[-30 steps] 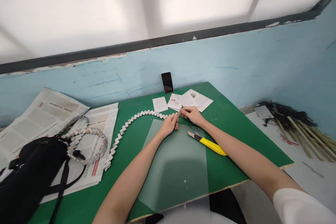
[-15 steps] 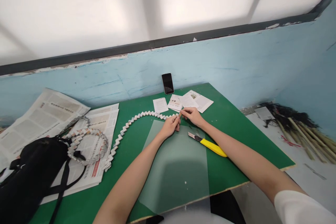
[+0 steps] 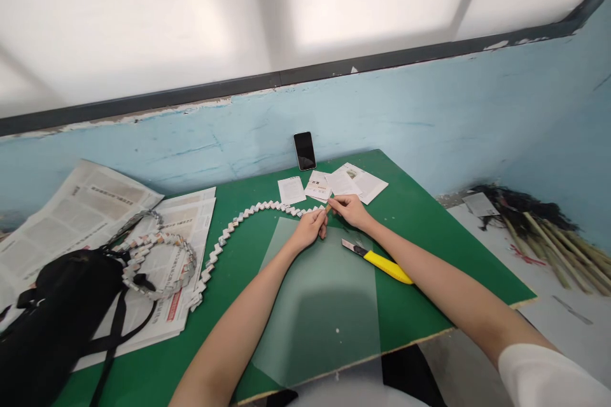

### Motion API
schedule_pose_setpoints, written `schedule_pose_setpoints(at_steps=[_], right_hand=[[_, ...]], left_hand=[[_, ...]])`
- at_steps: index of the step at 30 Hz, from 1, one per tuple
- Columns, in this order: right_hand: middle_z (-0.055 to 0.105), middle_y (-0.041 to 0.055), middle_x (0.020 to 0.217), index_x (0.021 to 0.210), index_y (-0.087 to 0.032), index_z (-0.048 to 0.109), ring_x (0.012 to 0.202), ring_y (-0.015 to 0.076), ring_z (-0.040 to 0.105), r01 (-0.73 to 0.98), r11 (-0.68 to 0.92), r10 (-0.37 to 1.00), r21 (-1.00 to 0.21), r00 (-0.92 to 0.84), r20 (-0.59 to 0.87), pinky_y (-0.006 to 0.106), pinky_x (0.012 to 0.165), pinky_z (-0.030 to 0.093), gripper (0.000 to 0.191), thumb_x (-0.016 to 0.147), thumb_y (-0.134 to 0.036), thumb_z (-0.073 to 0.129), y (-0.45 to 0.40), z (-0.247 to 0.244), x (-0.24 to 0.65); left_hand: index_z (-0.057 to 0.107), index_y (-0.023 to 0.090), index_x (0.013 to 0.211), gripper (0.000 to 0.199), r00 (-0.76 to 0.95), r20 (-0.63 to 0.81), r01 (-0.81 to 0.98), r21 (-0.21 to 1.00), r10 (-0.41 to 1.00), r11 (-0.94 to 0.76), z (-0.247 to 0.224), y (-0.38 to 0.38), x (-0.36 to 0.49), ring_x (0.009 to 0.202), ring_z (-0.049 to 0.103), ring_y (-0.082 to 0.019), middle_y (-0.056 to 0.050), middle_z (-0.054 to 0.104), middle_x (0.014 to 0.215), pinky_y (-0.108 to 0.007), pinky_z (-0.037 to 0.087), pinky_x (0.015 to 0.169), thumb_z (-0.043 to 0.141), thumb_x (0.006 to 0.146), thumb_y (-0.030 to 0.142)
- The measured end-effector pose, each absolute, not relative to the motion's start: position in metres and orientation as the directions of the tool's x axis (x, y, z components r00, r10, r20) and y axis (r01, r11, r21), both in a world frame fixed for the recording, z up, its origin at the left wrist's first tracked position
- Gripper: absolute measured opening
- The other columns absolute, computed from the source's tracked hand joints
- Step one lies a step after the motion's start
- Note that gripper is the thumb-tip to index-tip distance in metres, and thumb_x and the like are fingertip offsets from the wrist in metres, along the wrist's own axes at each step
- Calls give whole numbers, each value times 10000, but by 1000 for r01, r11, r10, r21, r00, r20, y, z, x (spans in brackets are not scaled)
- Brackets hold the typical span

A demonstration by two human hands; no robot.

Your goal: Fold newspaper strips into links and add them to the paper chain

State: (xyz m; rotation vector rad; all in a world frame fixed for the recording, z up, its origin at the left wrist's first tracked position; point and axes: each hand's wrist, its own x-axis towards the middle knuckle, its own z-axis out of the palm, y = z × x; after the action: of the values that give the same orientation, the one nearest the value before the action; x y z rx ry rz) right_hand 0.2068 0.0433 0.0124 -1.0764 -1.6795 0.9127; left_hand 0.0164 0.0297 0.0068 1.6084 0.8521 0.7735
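A zigzag chain of folded paper [image 3: 233, 224] curves across the green table from the newspapers to my hands. Its far end is pinched in my left hand [image 3: 311, 229], fingers closed. My right hand [image 3: 351, 210] is closed too, its fingertips meeting the left ones on a small brownish folded paper piece [image 3: 328, 208] at the chain's end. Fingers partly hide that piece. Beneath my hands lies a clear plastic sheet [image 3: 319, 311]. A yellow utility knife [image 3: 387, 266], blade out, rests just below my right forearm.
Cut paper pieces [image 3: 292, 190] lie behind my hands, and a phone [image 3: 305, 151] leans on the wall. Newspapers [image 3: 195, 222], a paper-chain loop [image 3: 186, 267] and a black bag [image 3: 76, 305] occupy the left. Bamboo sticks [image 3: 563, 248] lie on the floor at right.
My right fingertips have shifted very slightly at the small paper piece, and a bit more of it shows. Everything else stays where it was.
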Motion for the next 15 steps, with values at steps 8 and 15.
schedule_pose_setpoints(at_steps=[8, 15], right_hand=[[572, -1, 592, 730, -163, 703, 551, 131, 456, 226, 348, 914, -910, -299, 275, 274, 547, 344, 488, 908, -605, 602, 38, 18, 204], [485, -24, 550, 660, -165, 650, 540, 118, 393, 249, 375, 886, -893, -379, 266, 267, 551, 311, 518, 942, -591, 561, 36, 22, 204]], left_hand=[[502, 213, 687, 495, 200, 76, -46, 997, 977, -68, 8, 38, 12, 420, 498, -138, 52, 439, 407, -275, 397, 510, 505, 944, 636], [503, 214, 698, 482, 250, 125, 0, 992, 960, -129, 10, 34, 12, 434, 513, -137, 52, 470, 425, -275, 423, 536, 493, 964, 616]])
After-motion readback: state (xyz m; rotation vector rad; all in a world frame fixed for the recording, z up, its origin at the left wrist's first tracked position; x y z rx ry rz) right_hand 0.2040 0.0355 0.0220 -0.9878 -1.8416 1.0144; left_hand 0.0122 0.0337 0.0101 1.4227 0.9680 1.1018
